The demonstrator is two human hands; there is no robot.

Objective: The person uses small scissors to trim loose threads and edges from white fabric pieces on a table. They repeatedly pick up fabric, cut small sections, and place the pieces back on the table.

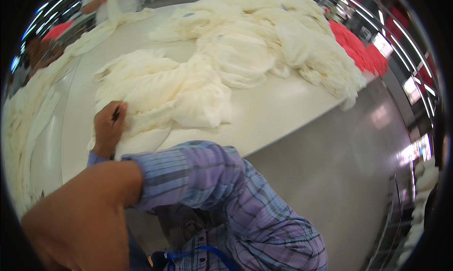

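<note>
My left hand (109, 125) rests with curled fingers at the near left edge of a cream knit fabric piece (177, 87). Between its thumb and fingers shows a small black object (115, 114), mostly hidden, so its kind is unclear. A blue cuff is just visible at that wrist. My right forearm (81, 207), bare below a rolled plaid sleeve (162, 180), crosses in front of my body towards the lower left. The right hand itself is out of view. The fabric lies rumpled on a pale table (276, 108).
More cream fabric (240, 58) is heaped across the far table. A long cream strip (21, 140) runs along the left side. Red fabric (357, 48) lies beyond the right corner. One person (109, 2) handles cloth at the far side; another person (39, 53) is at left.
</note>
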